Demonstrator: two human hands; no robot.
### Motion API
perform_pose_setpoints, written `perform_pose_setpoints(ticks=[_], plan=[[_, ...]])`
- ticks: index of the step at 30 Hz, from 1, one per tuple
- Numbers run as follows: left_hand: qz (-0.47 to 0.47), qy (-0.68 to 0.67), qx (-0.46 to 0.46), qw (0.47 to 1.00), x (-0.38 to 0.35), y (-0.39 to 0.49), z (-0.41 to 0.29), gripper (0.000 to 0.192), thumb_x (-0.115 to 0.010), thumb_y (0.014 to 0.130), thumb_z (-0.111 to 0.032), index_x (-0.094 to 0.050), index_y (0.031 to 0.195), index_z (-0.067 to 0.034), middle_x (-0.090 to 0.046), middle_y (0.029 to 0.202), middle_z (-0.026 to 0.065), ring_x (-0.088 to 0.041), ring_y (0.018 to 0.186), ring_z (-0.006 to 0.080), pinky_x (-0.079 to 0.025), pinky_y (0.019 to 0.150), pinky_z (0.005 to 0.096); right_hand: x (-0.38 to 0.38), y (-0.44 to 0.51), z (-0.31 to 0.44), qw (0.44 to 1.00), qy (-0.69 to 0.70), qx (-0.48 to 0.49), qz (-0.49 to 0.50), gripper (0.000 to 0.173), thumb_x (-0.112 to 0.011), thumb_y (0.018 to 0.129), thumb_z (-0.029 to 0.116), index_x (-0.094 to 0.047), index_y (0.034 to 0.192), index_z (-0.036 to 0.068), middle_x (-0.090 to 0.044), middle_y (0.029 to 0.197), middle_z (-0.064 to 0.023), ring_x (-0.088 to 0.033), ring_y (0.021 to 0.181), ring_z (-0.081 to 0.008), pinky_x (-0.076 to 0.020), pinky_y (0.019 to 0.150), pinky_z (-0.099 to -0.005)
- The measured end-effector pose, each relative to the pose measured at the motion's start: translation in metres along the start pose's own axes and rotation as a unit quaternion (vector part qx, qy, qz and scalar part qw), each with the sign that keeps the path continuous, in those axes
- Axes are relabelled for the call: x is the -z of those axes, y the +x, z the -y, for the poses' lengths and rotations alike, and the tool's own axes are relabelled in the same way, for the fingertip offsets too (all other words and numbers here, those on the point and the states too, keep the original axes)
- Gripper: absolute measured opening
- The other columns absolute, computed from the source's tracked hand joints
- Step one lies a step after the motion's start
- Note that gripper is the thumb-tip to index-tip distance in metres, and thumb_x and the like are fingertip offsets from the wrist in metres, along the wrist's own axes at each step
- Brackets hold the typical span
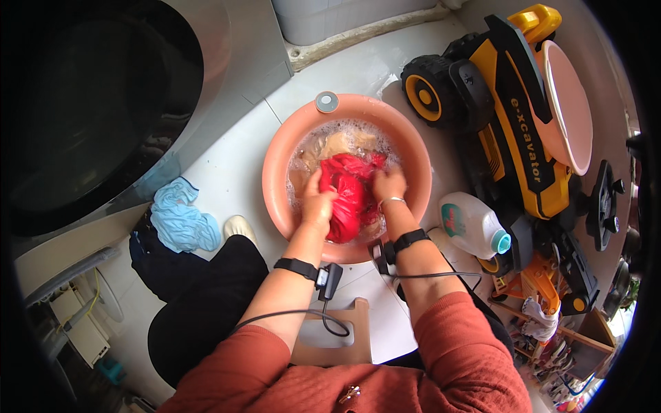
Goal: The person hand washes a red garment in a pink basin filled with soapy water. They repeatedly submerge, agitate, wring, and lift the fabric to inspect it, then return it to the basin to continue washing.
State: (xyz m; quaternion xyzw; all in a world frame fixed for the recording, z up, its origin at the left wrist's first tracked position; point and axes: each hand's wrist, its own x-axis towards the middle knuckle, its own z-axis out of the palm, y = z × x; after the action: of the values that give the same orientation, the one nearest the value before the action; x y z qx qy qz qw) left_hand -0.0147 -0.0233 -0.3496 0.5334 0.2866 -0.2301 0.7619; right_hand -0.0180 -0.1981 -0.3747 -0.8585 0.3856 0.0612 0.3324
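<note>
A wet red cloth (pixel 345 199) is bunched above the soapy water in a round orange-pink plastic basin (pixel 279 178). My left hand (pixel 316 202) grips its left side, thumb on top. At the cloth's right edge my right hand (pixel 390 185) is curled and blurred, with red fabric at its fingers. Some fingertips of both hands are hidden by fabric and water. Behind the red cloth, tan fabric (pixel 335 144) lies partly under the suds. The basin's far rim carries a round grey piece (pixel 326 101) with a pale centre.
Right of the basin are a translucent detergent bottle (pixel 467 224) with a teal cap and a yellow-black toy excavator (pixel 516 118); a pink basin (pixel 568 108) leans on the toy. A light-blue garment (pixel 183 217) lies on dark cloth at left, below a washing machine's round door (pixel 113 113).
</note>
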Motion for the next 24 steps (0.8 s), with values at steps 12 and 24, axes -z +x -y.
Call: perform_pose_setpoints(ticks=[12,24], plan=[[0.229,-0.262,0.143,0.926,0.001,0.007,-0.007,0.048,-0.056,0.097,-0.05,-0.059,0.124,-0.01,-0.065,0.116,0.0084,-0.063,0.104,0.0235,-0.053,0.09,0.0399,0.046,-0.111,0.094,0.92,0.168,0.267,0.233,0.04,-0.066,0.089,0.04,-0.058,0.085,0.001,-0.063,0.084,-0.0268,-0.063,0.083,-0.0459,-0.0497,0.076,-0.049],[0.049,-0.215,0.17,0.961,-0.029,-0.022,-0.041,0.048,-0.059,0.097,-0.042,-0.058,0.126,-0.004,-0.064,0.117,0.0121,-0.063,0.103,0.0232,-0.055,0.086,0.0383,0.052,-0.107,0.105,0.95,0.058,0.287,0.108,0.021,-0.063,0.09,0.024,-0.055,0.099,0.007,-0.062,0.089,-0.0238,-0.062,0.076,-0.0444,-0.0503,0.07,-0.0545]])
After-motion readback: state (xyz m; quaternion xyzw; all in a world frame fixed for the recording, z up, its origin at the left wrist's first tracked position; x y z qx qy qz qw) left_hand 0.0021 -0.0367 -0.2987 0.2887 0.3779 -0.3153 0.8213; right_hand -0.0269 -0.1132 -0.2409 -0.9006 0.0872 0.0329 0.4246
